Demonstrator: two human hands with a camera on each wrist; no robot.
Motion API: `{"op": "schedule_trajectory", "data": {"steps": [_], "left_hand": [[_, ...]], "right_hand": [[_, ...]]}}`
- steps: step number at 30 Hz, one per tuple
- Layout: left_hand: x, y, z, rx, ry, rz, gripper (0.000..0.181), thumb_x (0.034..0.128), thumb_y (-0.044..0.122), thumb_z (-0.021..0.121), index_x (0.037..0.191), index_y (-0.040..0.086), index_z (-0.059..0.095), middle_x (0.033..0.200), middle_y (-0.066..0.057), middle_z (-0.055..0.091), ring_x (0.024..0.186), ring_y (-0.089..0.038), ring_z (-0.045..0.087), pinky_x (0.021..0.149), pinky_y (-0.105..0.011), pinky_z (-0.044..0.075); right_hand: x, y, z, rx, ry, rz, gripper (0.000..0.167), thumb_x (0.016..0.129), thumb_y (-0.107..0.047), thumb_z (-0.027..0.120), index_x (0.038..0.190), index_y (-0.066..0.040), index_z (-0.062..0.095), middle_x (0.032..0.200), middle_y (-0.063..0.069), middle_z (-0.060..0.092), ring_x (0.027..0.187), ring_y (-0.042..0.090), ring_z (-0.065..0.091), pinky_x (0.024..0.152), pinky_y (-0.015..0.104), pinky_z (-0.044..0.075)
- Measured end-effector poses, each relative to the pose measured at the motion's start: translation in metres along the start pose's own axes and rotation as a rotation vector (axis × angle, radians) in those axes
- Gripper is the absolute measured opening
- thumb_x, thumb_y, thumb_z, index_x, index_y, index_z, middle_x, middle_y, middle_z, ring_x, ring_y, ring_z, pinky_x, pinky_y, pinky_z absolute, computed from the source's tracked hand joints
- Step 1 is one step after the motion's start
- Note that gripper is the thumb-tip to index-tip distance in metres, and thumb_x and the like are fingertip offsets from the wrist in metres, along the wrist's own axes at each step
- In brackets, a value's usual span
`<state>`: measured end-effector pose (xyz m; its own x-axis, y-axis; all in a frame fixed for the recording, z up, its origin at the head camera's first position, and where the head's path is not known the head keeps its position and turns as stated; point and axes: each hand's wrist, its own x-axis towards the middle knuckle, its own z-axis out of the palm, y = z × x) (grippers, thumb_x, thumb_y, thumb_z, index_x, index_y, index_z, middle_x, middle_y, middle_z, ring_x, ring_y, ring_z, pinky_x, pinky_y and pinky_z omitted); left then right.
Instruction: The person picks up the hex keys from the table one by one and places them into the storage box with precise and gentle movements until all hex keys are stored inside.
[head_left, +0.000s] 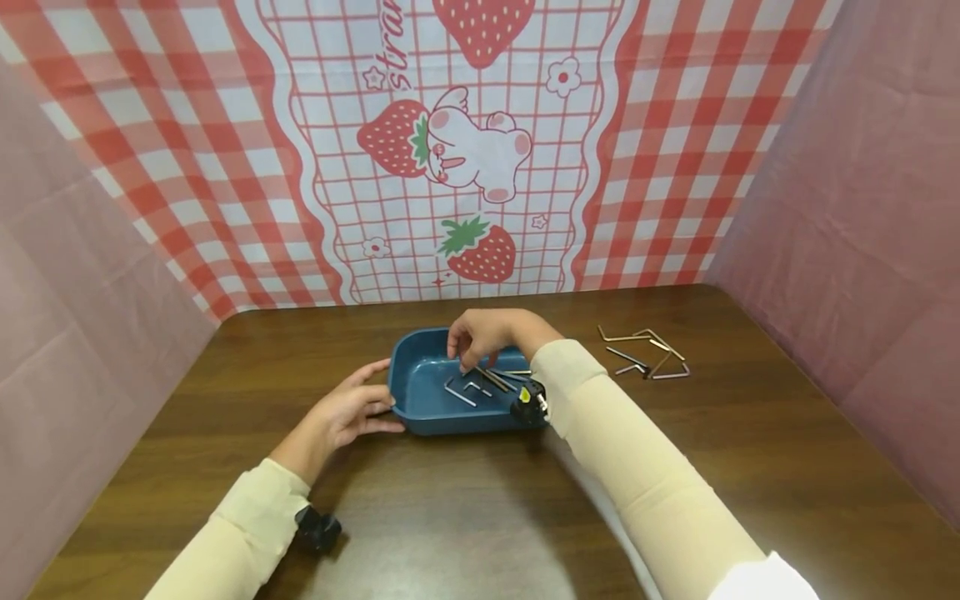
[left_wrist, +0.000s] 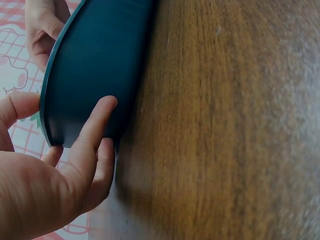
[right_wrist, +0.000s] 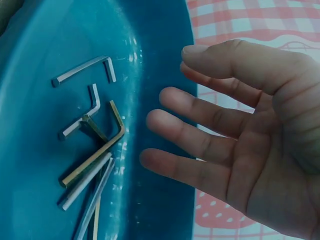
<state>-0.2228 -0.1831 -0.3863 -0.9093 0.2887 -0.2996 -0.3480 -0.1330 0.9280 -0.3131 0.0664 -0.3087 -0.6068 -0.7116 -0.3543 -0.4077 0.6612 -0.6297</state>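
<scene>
A blue plastic tray (head_left: 457, 423) stands on the table with several hex keys (head_left: 460, 393) lying loose in it, some silver and some brass-coloured. My left hand (head_left: 352, 408) rests against the tray's left end; its fairly straight, spread fingers touch the outer wall and rim in the left wrist view. Over the tray's far side hovers my right hand (head_left: 483, 335), fingers bent loosely downward. In the right wrist view, the thumb and index fingertip are close together, and no object shows between them. An angled silver hex key (right_wrist: 82, 71) lies near those fingers.
More hex keys (head_left: 645, 354) lie in a loose group on the wooden table (head_left: 465, 517), right of the tray. A strawberry-print cloth (head_left: 480, 167) hangs behind the table, and pinkish cloths (head_left: 832, 208) flank it.
</scene>
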Motion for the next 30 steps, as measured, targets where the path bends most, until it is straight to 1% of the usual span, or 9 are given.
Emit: {"op": "schedule_trajectory", "data": {"steps": [3, 6, 10, 11, 15, 20, 24, 27, 30], "left_hand": [[0.0, 0.0, 0.0, -0.001, -0.002, 0.001, 0.079, 0.0806, -0.008, 0.05, 0.153, 0.01, 0.023, 0.12, -0.028, 0.049, 0.094, -0.028, 0.062, 0.08, -0.054, 0.056], [0.0, 0.0, 0.0, -0.002, -0.004, 0.0, 0.08, 0.0802, -0.008, 0.05, 0.153, 0.011, 0.023, 0.122, -0.028, 0.048, 0.095, -0.028, 0.062, 0.081, -0.054, 0.056], [0.0, 0.0, 0.0, -0.005, -0.003, -0.002, 0.08, 0.0806, -0.008, 0.05, 0.153, 0.011, 0.022, 0.123, -0.029, 0.047, 0.095, -0.029, 0.062, 0.081, -0.054, 0.056], [0.001, 0.0, 0.0, -0.006, -0.002, -0.002, 0.079, 0.0808, -0.008, 0.049, 0.153, 0.011, 0.022, 0.123, -0.028, 0.047, 0.095, -0.029, 0.062, 0.081, -0.054, 0.056], [0.0, 0.0, -0.001, -0.008, -0.003, 0.001, 0.079, 0.0812, -0.008, 0.05, 0.153, 0.011, 0.022, 0.119, -0.027, 0.049, 0.094, -0.028, 0.062, 0.081, -0.055, 0.056], [-0.001, -0.001, -0.002, -0.003, -0.005, 0.005, 0.079, 0.0809, -0.007, 0.05, 0.153, 0.01, 0.022, 0.111, -0.023, 0.054, 0.092, -0.027, 0.062, 0.081, -0.055, 0.056], [-0.002, -0.001, -0.001, -0.004, -0.011, 0.006, 0.079, 0.0812, -0.007, 0.051, 0.153, 0.009, 0.022, 0.111, -0.023, 0.055, 0.092, -0.027, 0.063, 0.081, -0.055, 0.056], [-0.001, -0.001, 0.0, -0.007, -0.01, 0.006, 0.078, 0.0813, -0.007, 0.051, 0.152, 0.009, 0.022, 0.112, -0.024, 0.055, 0.091, -0.027, 0.063, 0.08, -0.055, 0.056], [-0.001, 0.0, 0.0, -0.007, -0.008, 0.006, 0.078, 0.0811, -0.007, 0.05, 0.152, 0.009, 0.023, 0.113, -0.026, 0.054, 0.091, -0.027, 0.063, 0.08, -0.054, 0.056]], "right_hand": [[-0.005, -0.001, 0.0, -0.051, 0.02, -0.034, 0.028, 0.082, -0.005, 0.072, 0.109, 0.0, 0.065, 0.09, 0.005, 0.063, 0.079, 0.014, 0.058, 0.071, 0.043, 0.059], [-0.009, -0.001, 0.001, -0.109, 0.061, -0.09, 0.026, 0.081, -0.006, 0.073, 0.106, -0.001, 0.066, 0.094, 0.008, 0.064, 0.08, 0.015, 0.057, 0.071, 0.037, 0.057], [-0.016, -0.002, 0.004, -0.187, 0.145, -0.17, 0.028, 0.079, -0.008, 0.076, 0.105, -0.002, 0.067, 0.099, 0.009, 0.066, 0.087, 0.014, 0.059, 0.076, 0.027, 0.053], [-0.018, -0.002, 0.005, -0.201, 0.167, -0.186, 0.028, 0.079, -0.008, 0.076, 0.104, -0.003, 0.067, 0.1, 0.009, 0.067, 0.088, 0.014, 0.059, 0.078, 0.027, 0.052], [-0.024, -0.002, 0.009, -0.24, 0.246, -0.225, 0.024, 0.079, -0.008, 0.077, 0.101, -0.007, 0.068, 0.096, 0.005, 0.067, 0.086, 0.015, 0.062, 0.077, 0.027, 0.053], [-0.033, 0.0, 0.015, -0.268, 0.333, -0.266, 0.023, 0.08, -0.008, 0.076, 0.101, -0.007, 0.068, 0.096, 0.005, 0.068, 0.089, 0.021, 0.065, 0.077, 0.028, 0.054], [-0.043, 0.004, 0.02, -0.306, 0.449, -0.268, 0.022, 0.08, -0.009, 0.075, 0.101, -0.006, 0.069, 0.097, 0.006, 0.069, 0.089, 0.02, 0.064, 0.079, 0.031, 0.054], [-0.051, 0.006, 0.022, -0.309, 0.537, -0.263, 0.021, 0.08, -0.01, 0.074, 0.101, -0.006, 0.07, 0.096, 0.004, 0.068, 0.088, 0.018, 0.062, 0.079, 0.033, 0.054], [-0.06, 0.007, 0.023, -0.282, 0.588, -0.273, 0.021, 0.081, -0.009, 0.074, 0.102, -0.007, 0.07, 0.097, 0.003, 0.068, 0.09, 0.02, 0.062, 0.081, 0.036, 0.056]]}}
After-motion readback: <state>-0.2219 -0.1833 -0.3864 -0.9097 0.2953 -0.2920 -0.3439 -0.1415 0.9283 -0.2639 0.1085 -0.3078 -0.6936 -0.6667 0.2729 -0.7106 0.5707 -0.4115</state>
